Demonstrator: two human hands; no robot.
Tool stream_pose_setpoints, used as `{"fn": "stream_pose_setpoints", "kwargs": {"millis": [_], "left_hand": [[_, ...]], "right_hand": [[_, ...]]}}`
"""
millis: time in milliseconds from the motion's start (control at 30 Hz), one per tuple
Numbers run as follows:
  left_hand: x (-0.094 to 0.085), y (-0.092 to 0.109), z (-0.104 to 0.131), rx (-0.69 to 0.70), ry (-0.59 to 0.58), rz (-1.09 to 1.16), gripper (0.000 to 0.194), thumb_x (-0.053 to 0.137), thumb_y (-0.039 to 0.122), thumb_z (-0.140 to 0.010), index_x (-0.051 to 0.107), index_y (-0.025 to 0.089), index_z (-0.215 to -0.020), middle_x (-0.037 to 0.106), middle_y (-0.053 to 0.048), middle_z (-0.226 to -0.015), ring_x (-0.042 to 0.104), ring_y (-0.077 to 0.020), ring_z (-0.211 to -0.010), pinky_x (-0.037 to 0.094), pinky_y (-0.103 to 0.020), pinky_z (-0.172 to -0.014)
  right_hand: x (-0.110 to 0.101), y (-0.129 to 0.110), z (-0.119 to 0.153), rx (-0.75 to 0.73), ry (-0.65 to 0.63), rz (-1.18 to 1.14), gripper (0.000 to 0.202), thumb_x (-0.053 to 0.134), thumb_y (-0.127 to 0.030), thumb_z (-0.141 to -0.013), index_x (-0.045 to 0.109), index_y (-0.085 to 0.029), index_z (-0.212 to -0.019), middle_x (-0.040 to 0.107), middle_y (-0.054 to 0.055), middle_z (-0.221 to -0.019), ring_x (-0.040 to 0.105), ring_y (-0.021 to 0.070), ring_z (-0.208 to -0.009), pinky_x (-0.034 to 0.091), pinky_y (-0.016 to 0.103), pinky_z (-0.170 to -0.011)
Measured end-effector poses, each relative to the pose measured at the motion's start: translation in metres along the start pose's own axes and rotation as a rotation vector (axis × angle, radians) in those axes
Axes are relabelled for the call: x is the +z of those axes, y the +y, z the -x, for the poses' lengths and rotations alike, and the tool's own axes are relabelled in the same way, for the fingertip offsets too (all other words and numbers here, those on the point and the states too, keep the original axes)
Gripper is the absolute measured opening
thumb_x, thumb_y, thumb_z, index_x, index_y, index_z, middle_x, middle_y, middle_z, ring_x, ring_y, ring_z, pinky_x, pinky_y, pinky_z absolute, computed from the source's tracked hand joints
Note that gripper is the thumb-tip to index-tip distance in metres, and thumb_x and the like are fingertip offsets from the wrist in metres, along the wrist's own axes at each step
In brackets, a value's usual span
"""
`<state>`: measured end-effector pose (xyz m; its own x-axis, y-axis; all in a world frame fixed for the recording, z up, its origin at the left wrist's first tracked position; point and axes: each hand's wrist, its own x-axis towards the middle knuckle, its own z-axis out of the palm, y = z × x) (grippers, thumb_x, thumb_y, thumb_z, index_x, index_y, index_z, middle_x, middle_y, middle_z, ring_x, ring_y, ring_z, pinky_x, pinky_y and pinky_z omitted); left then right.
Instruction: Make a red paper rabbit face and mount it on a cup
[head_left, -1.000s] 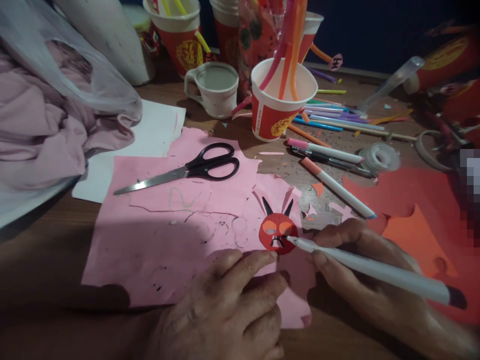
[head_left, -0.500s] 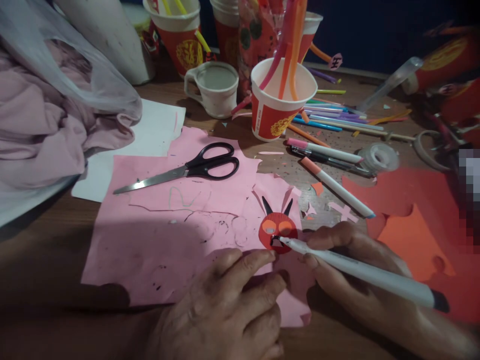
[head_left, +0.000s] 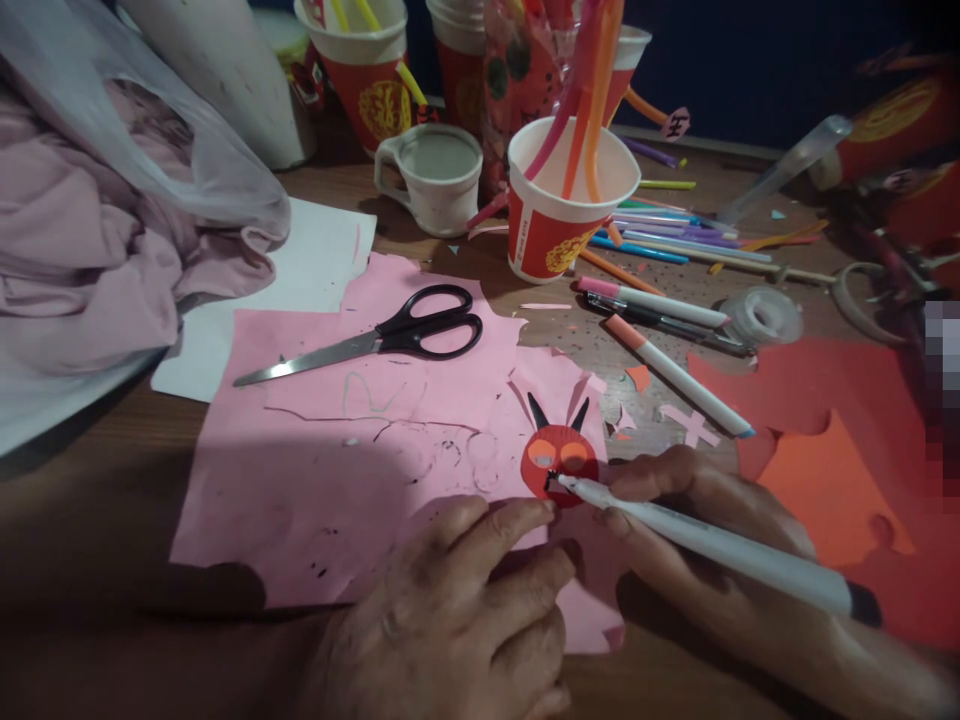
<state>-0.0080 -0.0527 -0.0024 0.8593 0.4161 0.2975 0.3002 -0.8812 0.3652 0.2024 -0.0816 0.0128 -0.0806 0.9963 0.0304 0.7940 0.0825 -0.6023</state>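
Observation:
A round red paper face (head_left: pixel 534 482) with orange eyes, two black horns and a black mark for a mouth lies on pink paper (head_left: pixel 247 480). My left hand (head_left: pixel 457 600) rests on the pink paper with its fingers apart, the index fingertip at the face's lower edge. In my right hand (head_left: pixel 694 530) I grip a white marker (head_left: pixel 720 537) with a black end. Its tip meets the black mouth mark. Black-handled scissors (head_left: pixel 431 322) lie on the pink paper above my left hand.
A red paper cup (head_left: pixel 547 240) holding straws stands at the back, beside a white mug (head_left: pixel 439 185). Several markers (head_left: pixel 675 375), a tape roll (head_left: pixel 763 318) and paper scraps (head_left: pixel 690 425) lie to the right, near red paper (head_left: pixel 885 400). A plastic bag with pink cloth (head_left: pixel 97 250) occupies the left.
The marker's rear end has swung slightly left while its tip stays at the mouth, where the dark mark looks a little more filled. My left hand stays in place; the view has shifted slightly.

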Motion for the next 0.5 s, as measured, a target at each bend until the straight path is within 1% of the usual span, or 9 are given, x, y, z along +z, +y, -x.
{"fn": "stream_pose_setpoints", "kwargs": {"millis": [100,167,233,367,433,500], "left_hand": [[0.001,-0.001,0.001,0.003,0.0,0.005,0.019,0.058,0.038,-0.084,0.062,0.019,-0.08,0.066,0.003,-0.106,0.048,-0.0244,-0.112,0.031,-0.038,-0.089],[0.002,0.0,0.002,0.005,-0.01,0.0,0.019,0.058,0.038,-0.084,0.063,0.02,-0.08,0.066,0.004,-0.106,0.047,-0.0237,-0.112,0.031,-0.037,-0.09],[0.002,0.0,0.002,-0.007,-0.012,-0.015,0.019,0.058,0.038,-0.084,0.063,0.021,-0.08,0.065,0.006,-0.109,0.046,-0.0228,-0.114,0.031,-0.036,-0.092],[0.002,0.002,0.002,-0.031,-0.008,-0.03,0.02,0.058,0.041,-0.083,0.063,0.022,-0.079,0.063,0.008,-0.113,0.045,-0.0213,-0.115,0.03,-0.035,-0.095],[0.002,0.002,0.002,-0.023,-0.009,-0.044,0.02,0.057,0.041,-0.084,0.063,0.022,-0.079,0.063,0.008,-0.113,0.044,-0.0208,-0.116,0.028,-0.034,-0.097],[0.001,0.002,0.002,-0.007,0.0,-0.064,0.021,0.054,0.04,-0.086,0.063,0.023,-0.08,0.063,0.008,-0.113,0.044,-0.02,-0.117,0.026,-0.033,-0.101]], "right_hand": [[0.0,0.0,0.0,0.019,0.033,-0.027,0.002,0.057,-0.025,-0.08,0.059,-0.026,-0.08,0.07,-0.002,-0.071,0.067,0.0128,-0.058,0.05,0.019,-0.045],[-0.001,0.0,-0.002,0.041,0.08,-0.098,0.004,0.06,-0.022,-0.078,0.059,-0.026,-0.078,0.068,-0.003,-0.068,0.065,0.0118,-0.055,0.05,0.018,-0.045],[-0.002,0.0,-0.004,0.076,0.136,-0.234,0.006,0.063,-0.021,-0.077,0.059,-0.026,-0.076,0.066,-0.003,-0.065,0.063,0.0114,-0.053,0.05,0.018,-0.045],[-0.005,0.002,-0.01,0.195,0.195,-0.659,0.005,0.062,-0.024,-0.081,0.057,-0.026,-0.081,0.063,-0.003,-0.061,0.06,0.0113,-0.051,0.051,0.019,-0.045],[-0.005,0.004,-0.012,0.229,0.214,-0.795,0.005,0.062,-0.024,-0.082,0.057,-0.026,-0.084,0.065,-0.003,-0.066,0.061,0.0104,-0.055,0.053,0.019,-0.049],[-0.005,0.007,-0.015,0.23,0.232,-0.854,0.008,0.062,-0.022,-0.082,0.058,-0.026,-0.087,0.067,-0.003,-0.074,0.063,0.0092,-0.061,0.054,0.018,-0.055]]}}
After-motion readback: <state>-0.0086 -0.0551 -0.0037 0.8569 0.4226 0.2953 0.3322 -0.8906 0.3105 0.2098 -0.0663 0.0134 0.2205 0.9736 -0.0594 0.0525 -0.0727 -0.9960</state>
